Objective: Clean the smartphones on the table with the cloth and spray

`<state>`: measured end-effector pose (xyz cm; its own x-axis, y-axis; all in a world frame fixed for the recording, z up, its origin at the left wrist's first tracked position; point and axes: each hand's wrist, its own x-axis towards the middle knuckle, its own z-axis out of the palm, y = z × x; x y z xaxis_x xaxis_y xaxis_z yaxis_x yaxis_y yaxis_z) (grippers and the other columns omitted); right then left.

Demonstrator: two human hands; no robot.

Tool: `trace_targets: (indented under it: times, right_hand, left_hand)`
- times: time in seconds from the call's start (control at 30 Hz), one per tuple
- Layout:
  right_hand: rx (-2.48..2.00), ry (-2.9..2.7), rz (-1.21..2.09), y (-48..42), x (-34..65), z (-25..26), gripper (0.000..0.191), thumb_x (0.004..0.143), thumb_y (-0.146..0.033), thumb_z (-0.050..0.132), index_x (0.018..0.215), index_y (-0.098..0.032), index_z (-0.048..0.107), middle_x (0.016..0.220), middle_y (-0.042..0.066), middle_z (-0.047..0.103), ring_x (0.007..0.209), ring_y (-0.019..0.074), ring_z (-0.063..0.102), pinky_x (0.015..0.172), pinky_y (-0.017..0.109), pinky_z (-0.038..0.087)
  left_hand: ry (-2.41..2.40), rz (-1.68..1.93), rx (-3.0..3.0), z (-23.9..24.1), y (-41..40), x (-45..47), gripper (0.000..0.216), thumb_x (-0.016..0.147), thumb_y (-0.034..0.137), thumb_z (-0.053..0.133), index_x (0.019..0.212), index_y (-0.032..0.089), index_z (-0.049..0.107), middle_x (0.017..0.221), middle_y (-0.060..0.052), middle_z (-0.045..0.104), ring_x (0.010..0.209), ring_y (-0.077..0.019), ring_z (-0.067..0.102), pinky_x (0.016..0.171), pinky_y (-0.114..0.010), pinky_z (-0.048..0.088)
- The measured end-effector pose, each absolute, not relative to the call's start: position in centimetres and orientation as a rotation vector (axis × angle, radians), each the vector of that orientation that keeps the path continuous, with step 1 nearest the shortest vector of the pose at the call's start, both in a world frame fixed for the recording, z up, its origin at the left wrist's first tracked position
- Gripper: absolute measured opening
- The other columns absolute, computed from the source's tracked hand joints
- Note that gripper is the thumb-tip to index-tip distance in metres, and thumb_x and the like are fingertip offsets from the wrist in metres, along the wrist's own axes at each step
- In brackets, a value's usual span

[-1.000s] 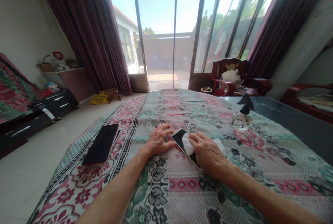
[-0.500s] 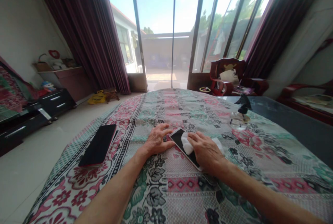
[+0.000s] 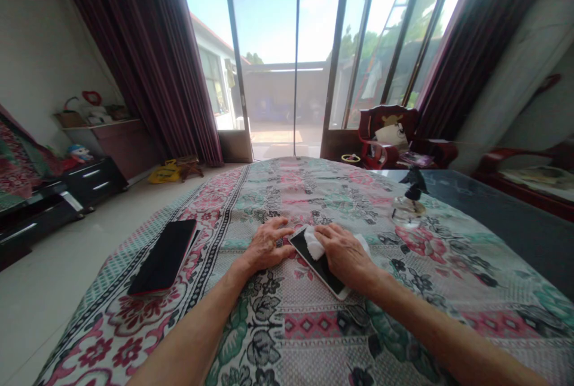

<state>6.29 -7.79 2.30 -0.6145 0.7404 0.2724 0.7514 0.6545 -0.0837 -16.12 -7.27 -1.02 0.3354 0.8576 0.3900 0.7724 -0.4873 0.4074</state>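
A white-framed smartphone (image 3: pixel 332 281) with a dark screen lies flat and slanted on the patterned tablecloth (image 3: pixel 309 350). My right hand (image 3: pixel 345 253) is closed on a crumpled white tissue (image 3: pixel 313 245), pressed against the upper part of the screen. Part of the tissue sticks out beyond the far side of that hand. My left hand (image 3: pixel 268 244) rests on the cloth with its fingers apart, thumb and fingertips at the phone's upper left edge. The right hand covers some of the phone's right side.
Left of my arms lies a dark tablet-like slab (image 3: pixel 164 256) with a reddish edge. A clear spray bottle (image 3: pixel 409 204) with a black nozzle stands at the right. Beyond the cloth are a dark tabletop (image 3: pixel 466 201), a carved wooden chair (image 3: pixel 372 129) and glass doors.
My right hand has slid the tissue slightly left and up the screen, towards the phone's top end. The left hand stays beside the phone. The whole view has shifted a little.
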Motion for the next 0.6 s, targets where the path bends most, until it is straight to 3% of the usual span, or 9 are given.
trace_targets:
  times: [0.23,0.47,0.6]
  right_hand:
    - [-1.027,-2.696,0.010,-9.7,4.4,2.2,0.028,0.082,-0.012,0.049,0.106,-0.018,0.063,0.115,0.009,0.061,0.102,0.0231,0.051,0.086,0.036,0.042]
    - [-1.139,-2.556,-0.056,-7.0,5.9,1.8,0.040,0.080,-0.003,0.041,0.111,-0.017,0.063,0.120,0.008,0.062,0.106,0.0230,0.052,0.089,0.036,0.040]
    - [-1.102,-2.560,-0.012,-7.4,5.6,1.8,0.037,0.081,-0.004,0.042,0.107,-0.016,0.064,0.117,0.009,0.063,0.102,0.0225,0.053,0.087,0.035,0.040]
  left_hand:
    - [1.519,0.879,2.416,-1.6,-6.7,-16.1,0.034,0.076,0.013,0.063,0.107,0.022,0.071,0.129,-0.009,0.057,0.123,-0.0253,0.050,0.107,-0.041,0.039]
    - [1.498,0.907,2.372,-1.5,-6.7,-16.1,0.029,0.077,0.016,0.064,0.104,0.024,0.072,0.127,-0.008,0.059,0.122,-0.0244,0.051,0.106,-0.041,0.039]
    - [1.498,0.914,2.353,-1.5,-6.6,-16.2,0.029,0.076,0.015,0.065,0.102,0.025,0.073,0.126,-0.007,0.060,0.121,-0.0239,0.051,0.106,-0.041,0.039]
